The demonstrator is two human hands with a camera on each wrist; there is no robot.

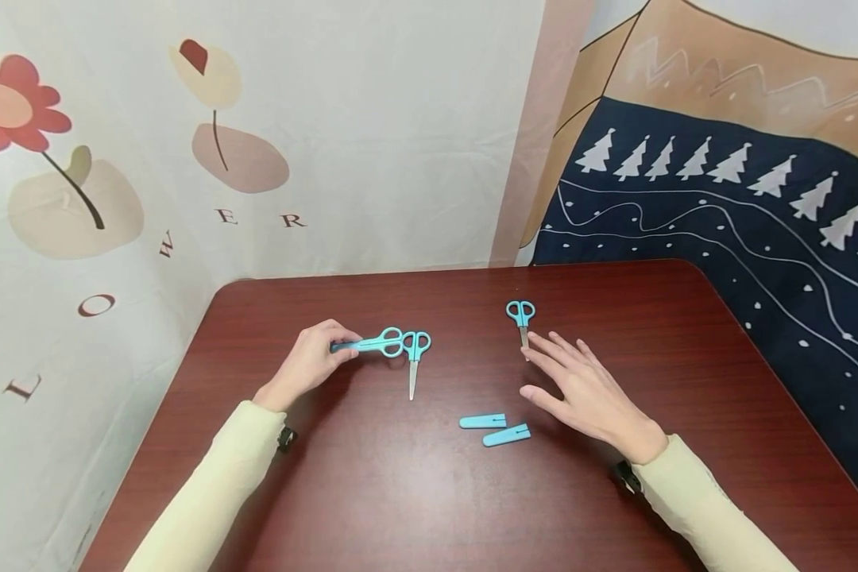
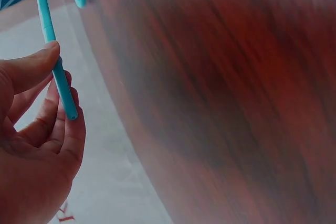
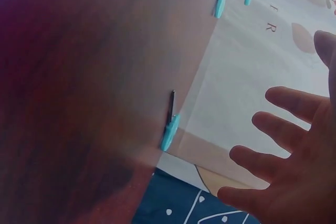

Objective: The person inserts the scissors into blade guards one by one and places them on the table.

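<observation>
My left hand [image 1: 313,353] pinches a pair of turquoise scissors [image 2: 64,90] by its covered blade end, thumb on one side and fingers on the other. Its handle loops point right, just beside a second pair of scissors [image 1: 416,346] whose bare blade points toward me on the table. My right hand [image 1: 586,389] is spread with straight fingers and holds nothing. Close to its fingertips lies a third pair of scissors [image 1: 521,313], blade bare; the right wrist view shows these scissors [image 3: 170,132] apart from the fingers.
Two turquoise blade covers [image 1: 482,422] [image 1: 506,435] lie side by side near the middle of the dark red wooden table [image 1: 372,492]. Behind the table hangs a pale printed cloth [image 1: 400,143], with a navy tree-patterned part [image 1: 686,206] at the right.
</observation>
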